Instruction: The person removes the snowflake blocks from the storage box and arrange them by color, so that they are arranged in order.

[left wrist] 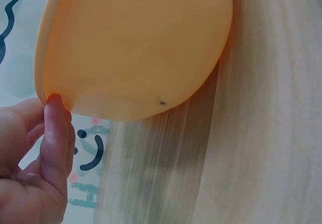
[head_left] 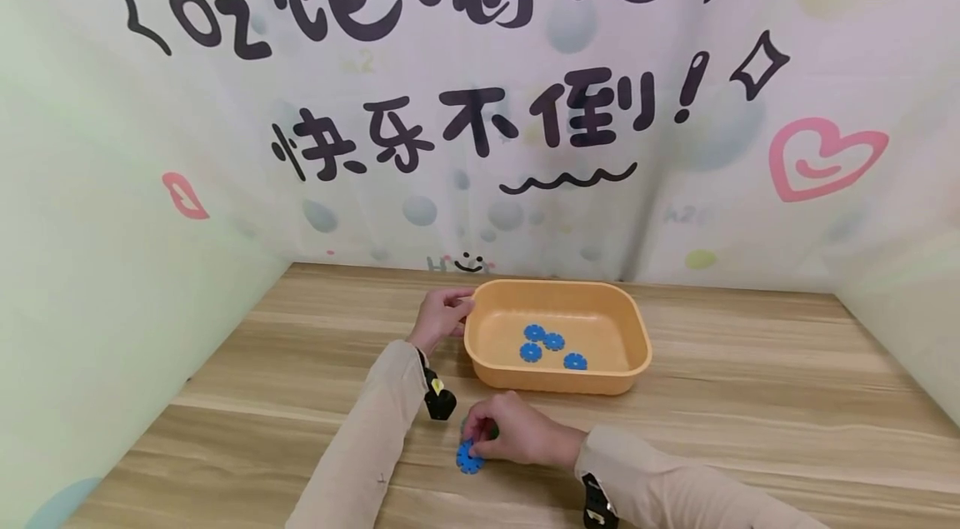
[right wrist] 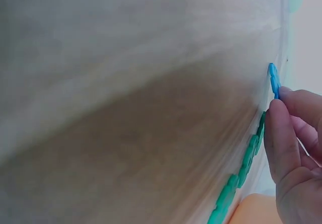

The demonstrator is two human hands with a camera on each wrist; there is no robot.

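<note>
An orange plastic tub (head_left: 487,362) stands on the wooden table with several blue toothed discs (head_left: 553,341) inside. My left hand (head_left: 459,309) rests at the tub's near left corner. In the left wrist view a straight fingertip (left wrist: 54,103) touches the rim of the tub (left wrist: 136,48). My right hand (head_left: 476,444) is in front of the tub and pinches a blue toothed disc (head_left: 468,460) lying on the table. A green disc (head_left: 492,431) peeks out from under that hand. The right wrist view shows the blue disc (right wrist: 273,79) at my fingertips (right wrist: 279,133), with teal discs (right wrist: 245,166) lying beside it.
The wooden table (head_left: 750,379) is boxed in by printed fabric walls (head_left: 480,96) at the back and on both sides. Black wrist cameras sit on my left sleeve (head_left: 438,401) and right sleeve (head_left: 597,506). Bare wood stretches right of the tub.
</note>
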